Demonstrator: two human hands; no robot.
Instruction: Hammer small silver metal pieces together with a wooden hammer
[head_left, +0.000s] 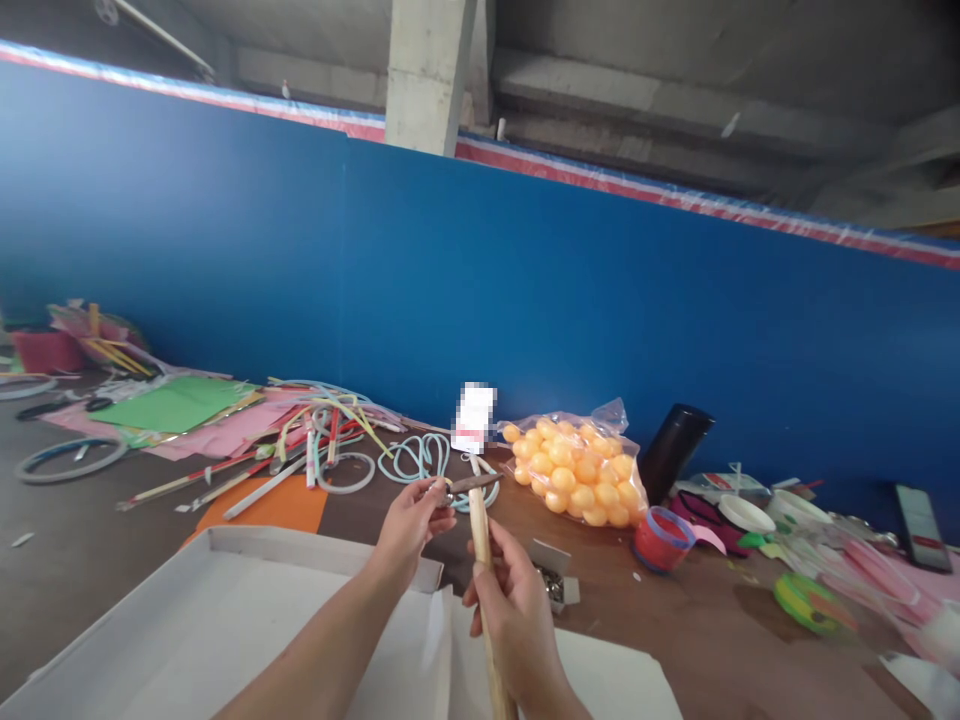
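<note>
My left hand [417,520] is closed in a pinch on a small tool with a dark pointed blade [474,483]; its handle is hidden by my fingers, so I cannot tell its exact kind. The blade points right and lies across the upper end of a pale wooden stick [481,540]. Wrapped around that stick is my right hand [514,610], with the lower end running down out of view. Beneath both hands lies an open white cardboard box [247,610]. A small carton of metal pieces [553,585] sits just beyond my right hand.
A clear bag of orange balls [574,470] stands behind my hands, beside a black cylinder [679,450] and a red tub [664,540]. Coiled tubing [420,458], sticks and green paper [176,405] spread leftward. A phone [922,525] lies right. A blue partition [600,300] closes the back.
</note>
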